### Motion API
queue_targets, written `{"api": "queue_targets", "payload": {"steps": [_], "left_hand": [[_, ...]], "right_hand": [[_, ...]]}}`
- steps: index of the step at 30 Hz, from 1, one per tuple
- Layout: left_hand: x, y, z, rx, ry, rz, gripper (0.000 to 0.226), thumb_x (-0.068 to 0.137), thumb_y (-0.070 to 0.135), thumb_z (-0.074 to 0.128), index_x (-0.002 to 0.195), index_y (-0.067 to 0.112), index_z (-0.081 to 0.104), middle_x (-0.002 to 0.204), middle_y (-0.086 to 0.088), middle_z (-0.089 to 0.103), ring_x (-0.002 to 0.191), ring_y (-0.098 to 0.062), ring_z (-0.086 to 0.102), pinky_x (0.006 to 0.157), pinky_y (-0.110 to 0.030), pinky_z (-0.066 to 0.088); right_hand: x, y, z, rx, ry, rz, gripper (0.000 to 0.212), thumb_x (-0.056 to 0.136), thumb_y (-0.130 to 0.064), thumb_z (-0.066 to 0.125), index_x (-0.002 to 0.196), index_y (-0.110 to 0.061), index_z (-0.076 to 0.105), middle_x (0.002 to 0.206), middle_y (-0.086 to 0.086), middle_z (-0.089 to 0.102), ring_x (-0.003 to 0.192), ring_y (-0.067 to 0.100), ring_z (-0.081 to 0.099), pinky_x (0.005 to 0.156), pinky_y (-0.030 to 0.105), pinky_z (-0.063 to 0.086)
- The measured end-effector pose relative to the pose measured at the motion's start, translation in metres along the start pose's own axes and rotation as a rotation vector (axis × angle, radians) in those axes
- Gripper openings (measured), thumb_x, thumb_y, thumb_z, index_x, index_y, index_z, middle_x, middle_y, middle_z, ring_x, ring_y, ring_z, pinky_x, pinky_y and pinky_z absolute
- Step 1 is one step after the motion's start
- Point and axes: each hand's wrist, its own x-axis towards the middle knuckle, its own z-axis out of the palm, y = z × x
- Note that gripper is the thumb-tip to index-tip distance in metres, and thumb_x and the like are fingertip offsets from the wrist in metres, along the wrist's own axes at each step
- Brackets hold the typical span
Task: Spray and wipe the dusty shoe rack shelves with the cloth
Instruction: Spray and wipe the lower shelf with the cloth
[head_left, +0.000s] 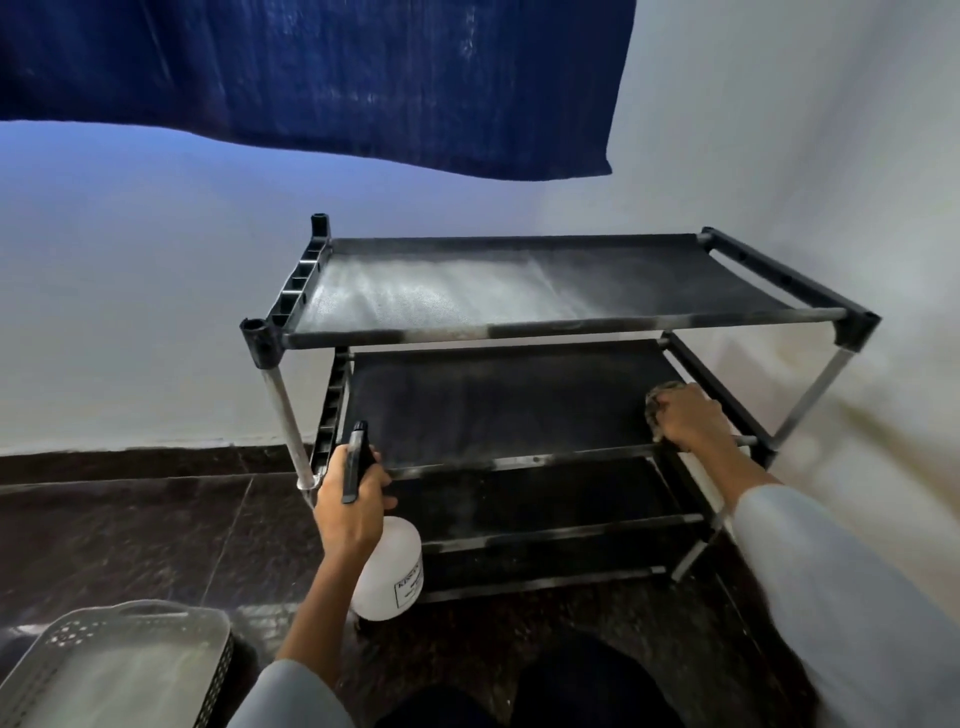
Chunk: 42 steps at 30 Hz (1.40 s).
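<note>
Head view, looking down at a black shoe rack (561, 332) standing on a dark tiled floor (130, 530) against a white wall (156, 312). The rack has metal posts and several fabric shelves. The top shelf (467, 286) carries a pale grey film of dust or spray across its left and middle portions; its right end looks darker. The second shelf (493, 405) is dark with lighter marks along its front bar.

The left hand (345, 501) grips a white spray bottle (392, 571) by its black trigger head, fingers curled round the neck, nozzle pointing toward the rack. The bottle hangs just in front of the rack's left front post.

The right hand (685, 415) rests at the right end of the second shelf, fingers bent over a bunched cloth (655, 397) and pressing it down near the front bar. Most of the cloth is hidden under the hand.

A pale perforated basket (119, 665) sits on the floor at lower left. A dark blue fabric (311, 78) hangs across the top of the view. Both forearms wear light grey sleeves.
</note>
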Motion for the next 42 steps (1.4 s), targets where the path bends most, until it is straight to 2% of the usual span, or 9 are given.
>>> {"api": "queue_targets", "payload": {"steps": [3, 8, 12, 16, 23, 26, 33, 37, 42], "left_hand": [[-0.001, 0.001, -0.001, -0.012, 0.000, -0.021, 0.014, 0.090, 0.000, 0.051, 0.094, 0.010, 0.060, 0.080, 0.004, 0.061, 0.072, -0.022, 0.065, 0.064, -0.034, 0.056], [0.000, 0.002, -0.002, 0.014, -0.019, -0.032, 0.013, 0.091, 0.005, 0.051, 0.093, 0.014, 0.060, 0.081, -0.002, 0.063, 0.065, -0.019, 0.066, 0.068, -0.037, 0.057], [-0.005, 0.005, -0.006, 0.035, -0.026, -0.008, 0.014, 0.092, 0.007, 0.051, 0.092, 0.018, 0.059, 0.085, -0.006, 0.065, 0.066, -0.024, 0.069, 0.067, -0.033, 0.054], [-0.012, 0.012, -0.010, 0.010, -0.013, -0.002, 0.016, 0.093, 0.006, 0.051, 0.100, 0.016, 0.061, 0.085, -0.006, 0.066, 0.069, -0.024, 0.068, 0.065, -0.030, 0.054], [-0.054, 0.024, -0.009, 0.067, -0.004, -0.079, 0.012, 0.091, 0.008, 0.054, 0.098, 0.016, 0.061, 0.080, -0.001, 0.064, 0.065, -0.026, 0.069, 0.058, -0.021, 0.043], [-0.076, 0.028, -0.008, 0.089, -0.012, -0.102, 0.014, 0.091, 0.010, 0.055, 0.100, 0.017, 0.063, 0.083, -0.004, 0.066, 0.066, -0.025, 0.069, 0.058, -0.024, 0.045], [-0.116, 0.042, -0.012, 0.175, 0.060, -0.060, 0.011, 0.094, 0.006, 0.052, 0.098, 0.008, 0.062, 0.077, -0.001, 0.061, 0.053, -0.006, 0.058, 0.046, -0.003, 0.037], [-0.128, 0.045, -0.028, 0.236, 0.072, -0.061, 0.011, 0.092, 0.006, 0.052, 0.093, 0.012, 0.061, 0.071, -0.002, 0.059, 0.049, 0.005, 0.058, 0.053, -0.015, 0.036], [-0.129, 0.042, -0.058, 0.312, 0.098, -0.099, 0.014, 0.090, 0.011, 0.055, 0.082, 0.020, 0.061, 0.074, 0.002, 0.066, 0.063, -0.012, 0.063, 0.071, -0.035, 0.042]], "right_hand": [[-0.018, -0.056, 0.006, -0.003, -0.026, 0.096, 0.044, 0.095, -0.022, 0.050, 0.134, -0.002, 0.044, 0.138, 0.018, 0.040, 0.123, 0.039, 0.045, 0.101, 0.043, 0.043], [-0.077, -0.195, 0.036, 0.143, -0.230, -0.404, 0.037, 0.092, -0.026, 0.051, 0.128, -0.018, 0.055, 0.138, 0.012, 0.042, 0.115, 0.038, 0.050, 0.094, 0.042, 0.045], [-0.116, -0.248, 0.038, 0.337, -0.305, -0.579, 0.039, 0.095, -0.022, 0.053, 0.134, -0.023, 0.051, 0.138, 0.010, 0.038, 0.115, 0.037, 0.047, 0.096, 0.043, 0.042], [-0.112, -0.210, 0.023, 0.665, -0.265, -0.472, 0.041, 0.097, -0.024, 0.052, 0.137, -0.016, 0.049, 0.134, 0.010, 0.042, 0.120, 0.029, 0.050, 0.105, 0.039, 0.039], [-0.103, -0.099, 0.007, 0.774, -0.081, -0.389, 0.040, 0.094, -0.018, 0.057, 0.133, -0.019, 0.052, 0.126, 0.011, 0.047, 0.115, 0.025, 0.053, 0.104, 0.031, 0.039], [-0.108, -0.074, 0.007, 0.841, -0.079, -0.346, 0.040, 0.094, -0.017, 0.056, 0.134, -0.017, 0.051, 0.128, 0.011, 0.047, 0.117, 0.024, 0.052, 0.101, 0.029, 0.038], [-0.132, -0.067, 0.016, 0.962, -0.171, -0.355, 0.043, 0.095, -0.016, 0.055, 0.137, -0.014, 0.047, 0.131, 0.009, 0.044, 0.121, 0.023, 0.049, 0.100, 0.026, 0.037], [-0.147, -0.083, 0.025, 0.984, -0.218, -0.396, 0.042, 0.094, -0.017, 0.056, 0.136, -0.017, 0.048, 0.131, 0.006, 0.045, 0.120, 0.022, 0.049, 0.100, 0.028, 0.038], [-0.158, -0.105, 0.039, 0.951, -0.228, -0.478, 0.040, 0.093, -0.019, 0.058, 0.132, -0.020, 0.051, 0.127, 0.002, 0.047, 0.115, 0.019, 0.052, 0.098, 0.030, 0.042]]}}
